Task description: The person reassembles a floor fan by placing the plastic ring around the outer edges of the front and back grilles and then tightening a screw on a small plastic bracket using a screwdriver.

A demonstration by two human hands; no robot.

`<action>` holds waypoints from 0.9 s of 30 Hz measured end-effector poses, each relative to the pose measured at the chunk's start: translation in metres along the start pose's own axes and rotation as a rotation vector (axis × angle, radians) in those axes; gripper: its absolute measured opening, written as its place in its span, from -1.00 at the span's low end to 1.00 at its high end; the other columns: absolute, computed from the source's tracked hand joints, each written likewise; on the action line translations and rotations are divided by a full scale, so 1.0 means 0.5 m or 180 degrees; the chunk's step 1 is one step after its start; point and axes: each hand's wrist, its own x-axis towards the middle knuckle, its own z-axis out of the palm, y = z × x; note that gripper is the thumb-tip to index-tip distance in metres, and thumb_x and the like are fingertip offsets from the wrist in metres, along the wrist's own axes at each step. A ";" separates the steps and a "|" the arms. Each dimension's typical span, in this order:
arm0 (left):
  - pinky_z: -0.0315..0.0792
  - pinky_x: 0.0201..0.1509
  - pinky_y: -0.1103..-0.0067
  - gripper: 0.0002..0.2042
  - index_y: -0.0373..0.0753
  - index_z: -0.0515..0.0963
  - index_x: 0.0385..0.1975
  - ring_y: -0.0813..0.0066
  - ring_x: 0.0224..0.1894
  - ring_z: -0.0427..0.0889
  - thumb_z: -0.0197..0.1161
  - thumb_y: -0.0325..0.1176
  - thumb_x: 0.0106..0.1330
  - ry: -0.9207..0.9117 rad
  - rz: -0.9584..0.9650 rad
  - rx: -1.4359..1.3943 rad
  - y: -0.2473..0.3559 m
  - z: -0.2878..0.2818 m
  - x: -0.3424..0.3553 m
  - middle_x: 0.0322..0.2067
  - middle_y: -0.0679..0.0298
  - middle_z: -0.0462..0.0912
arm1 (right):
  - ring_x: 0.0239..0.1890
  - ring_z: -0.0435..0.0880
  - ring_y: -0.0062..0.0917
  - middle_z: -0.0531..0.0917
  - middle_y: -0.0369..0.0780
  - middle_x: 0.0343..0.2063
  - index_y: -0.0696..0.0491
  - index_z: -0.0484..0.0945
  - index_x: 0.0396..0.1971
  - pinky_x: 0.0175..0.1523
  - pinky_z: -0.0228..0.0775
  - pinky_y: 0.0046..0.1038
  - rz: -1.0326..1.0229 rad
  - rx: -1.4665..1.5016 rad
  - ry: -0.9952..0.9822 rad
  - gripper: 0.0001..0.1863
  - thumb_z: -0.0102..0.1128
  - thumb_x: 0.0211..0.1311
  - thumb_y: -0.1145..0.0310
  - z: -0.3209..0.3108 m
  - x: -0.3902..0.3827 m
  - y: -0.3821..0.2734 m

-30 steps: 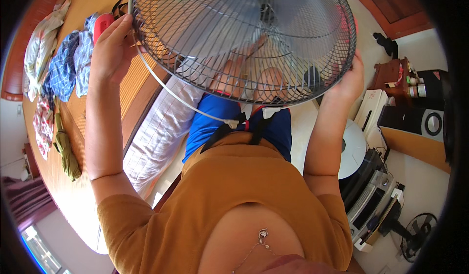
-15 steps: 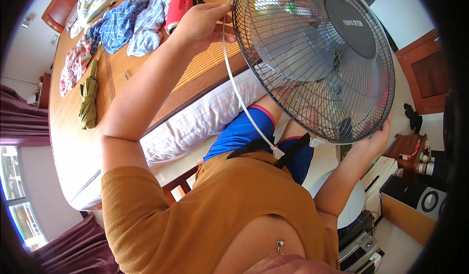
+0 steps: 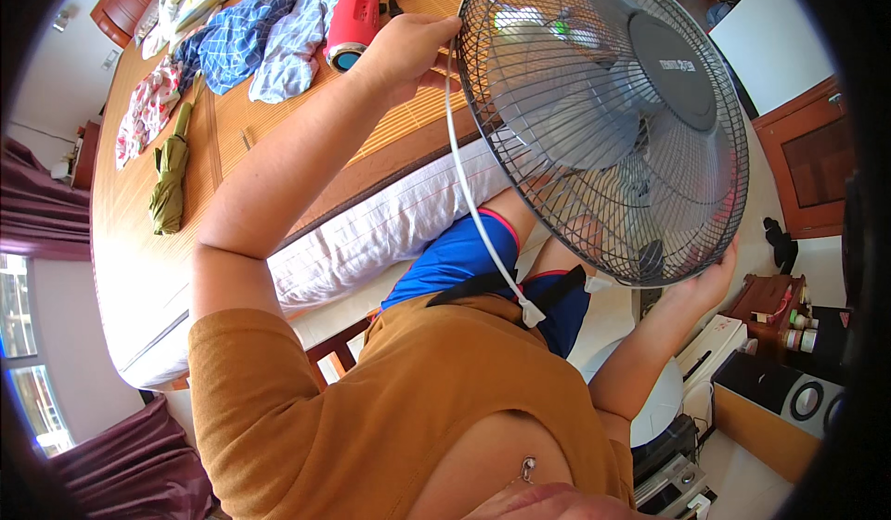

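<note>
Arms raised, the left hand (image 3: 404,51) closes its fingers on the far-left rim of the grey fan guard (image 3: 603,121), while the right hand (image 3: 710,279) cups its near-right rim (a white ring (image 3: 473,205) hangs loose). Beneath, far left, a bamboo-matted bed (image 3: 232,149) carries clothes (image 3: 251,42) and a red speaker (image 3: 353,21).

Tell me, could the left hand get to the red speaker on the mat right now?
Probably yes, once it lets go: the left hand grips the fan guard's rim, and the red speaker lies just beside it on the bamboo mat, nothing between.
</note>
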 end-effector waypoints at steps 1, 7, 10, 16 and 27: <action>0.47 -0.45 0.59 -0.71 -0.32 0.45 -0.21 0.51 -0.46 0.54 -0.06 -0.22 0.33 0.0004 0.0002 0.0003 0.000 0.003 0.001 -0.39 0.29 0.54 | -0.07 0.51 -0.38 0.50 -0.19 -0.09 0.12 0.39 -0.04 0.03 0.36 -0.35 0.0055 0.0060 -0.0026 -0.64 -0.17 0.16 0.39 -0.001 0.003 -0.001; 0.43 -0.59 0.65 -0.69 -0.35 0.47 -0.22 0.54 -0.48 0.53 -0.06 -0.21 0.33 0.0105 0.0347 0.0518 0.002 0.014 0.014 -0.37 0.29 0.54 | -0.07 0.51 -0.39 0.51 -0.20 -0.11 0.12 0.42 -0.08 0.03 0.36 -0.36 -0.0020 0.0013 0.0018 -0.66 -0.18 0.17 0.37 -0.008 0.019 0.006; 0.39 -0.63 0.67 -0.70 -0.35 0.46 -0.22 0.56 -0.54 0.51 -0.07 -0.22 0.33 0.0188 0.0351 0.0649 0.003 0.013 0.017 -0.41 0.28 0.54 | -0.07 0.51 -0.39 0.52 -0.21 -0.11 0.11 0.43 -0.08 0.04 0.35 -0.36 -0.0066 -0.0010 0.0040 -0.66 -0.19 0.18 0.35 -0.009 0.021 0.007; 0.37 -0.68 0.64 -0.69 -0.43 0.49 -0.35 0.50 -0.65 0.51 -0.04 -0.26 0.30 0.0278 0.0595 0.0461 -0.009 0.015 0.023 -0.50 0.21 0.56 | -0.07 0.51 -0.39 0.52 -0.21 -0.11 0.13 0.43 -0.08 0.04 0.34 -0.37 -0.0124 -0.0010 0.0065 -0.65 -0.20 0.18 0.35 -0.001 0.009 0.010; 0.37 -0.53 0.62 -0.71 -0.26 0.44 -0.20 0.55 -0.49 0.49 -0.10 -0.19 0.33 0.0163 0.0019 0.0267 0.007 0.029 0.008 -0.42 0.33 0.53 | -0.06 0.50 -0.38 0.51 -0.19 -0.11 0.13 0.41 -0.08 0.04 0.35 -0.34 -0.0068 0.0022 0.0087 -0.65 -0.21 0.19 0.35 -0.006 0.009 0.011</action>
